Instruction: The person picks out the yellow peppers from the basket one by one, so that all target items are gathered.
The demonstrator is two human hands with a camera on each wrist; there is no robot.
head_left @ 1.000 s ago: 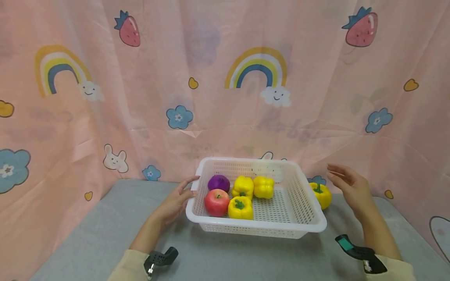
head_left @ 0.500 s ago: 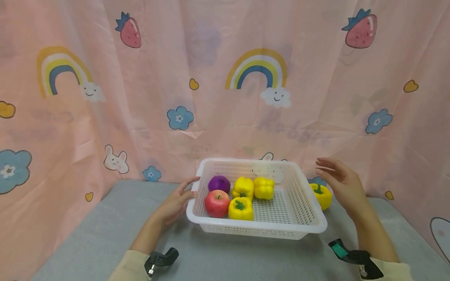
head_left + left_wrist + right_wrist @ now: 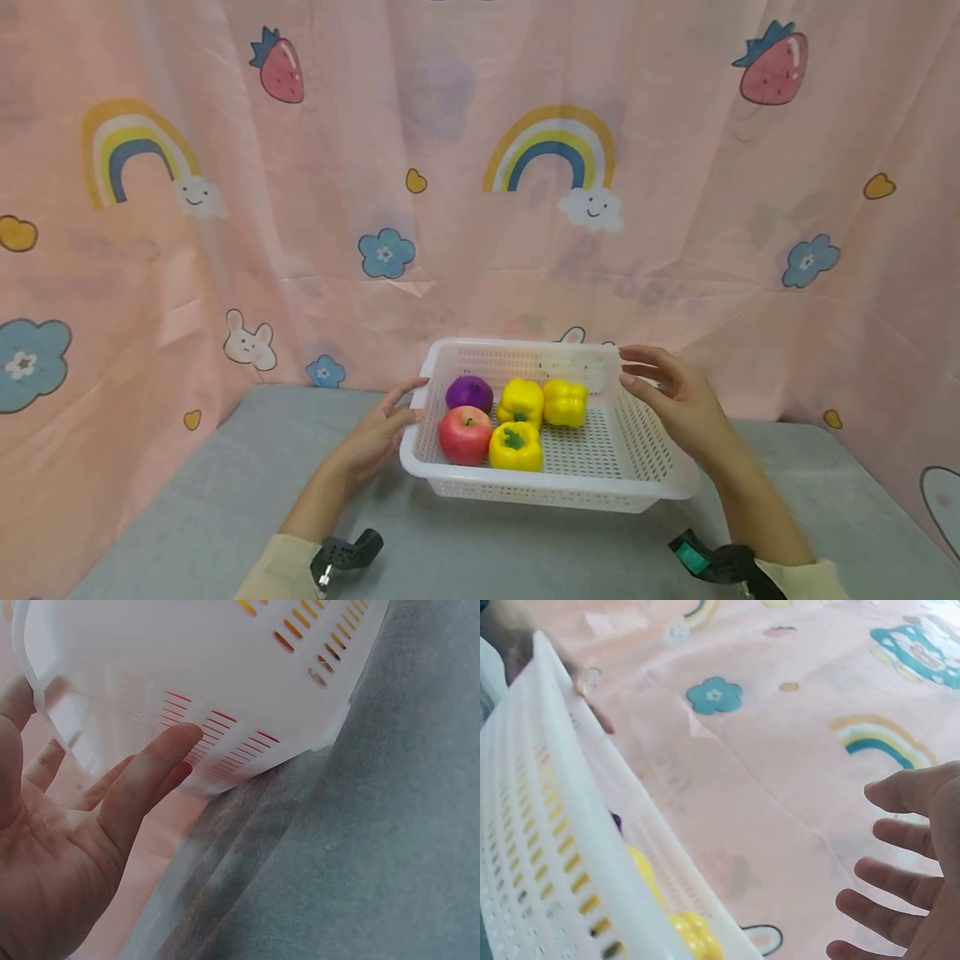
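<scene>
1. The left hand (image 3: 375, 437) is at the left end of a white basket (image 3: 540, 493); its fingers (image 3: 150, 769) are spread and mostly straight, touching the rim, with gaps between them; they steady the edge rather than clench it.
2. The right hand (image 3: 678, 408) appears in front of the basket's right end in the head view; its fingers (image 3: 889, 916) are fanned well apart, slightly bent, and hold nothing; in the right wrist view they stand apart from the basket.
3. The basket, perforated and rectangular, sits upright on a grey bench (image 3: 225, 500), between the two forearms.
4. Inside, toward the left, lie a red apple (image 3: 466, 436) at the front and a purple onion-shaped item (image 3: 470, 393) behind it; a yellow pepper (image 3: 516, 447) sits just right of the apple, and two more, one (image 3: 520, 402) beside the other (image 3: 566, 403), lie behind it.
5. Dark bands circle both wrists; a pink curtain (image 3: 465, 308) printed with rainbows, flowers and strawberries hangs behind.
</scene>
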